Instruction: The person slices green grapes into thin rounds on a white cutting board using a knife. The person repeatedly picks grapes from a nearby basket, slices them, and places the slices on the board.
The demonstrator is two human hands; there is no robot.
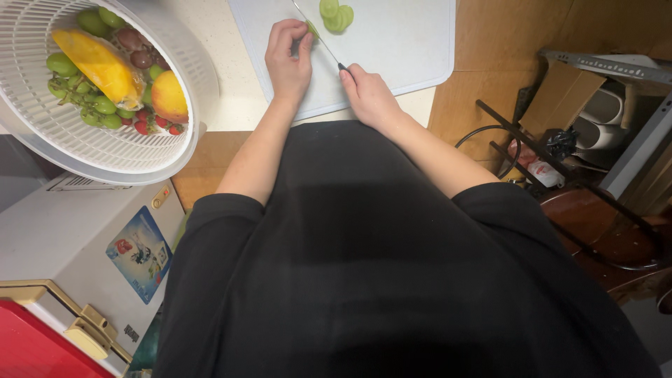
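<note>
While the left hand [288, 57] pinches a green grape piece [311, 29] on the white cutting board [406, 49], the right hand [367, 92] grips a knife [318, 36] across it, slices [336, 15] lying just beyond.

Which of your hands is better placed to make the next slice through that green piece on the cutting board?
Right. The right hand grips the knife, whose blade lies against the green piece that the left hand pins.
</note>
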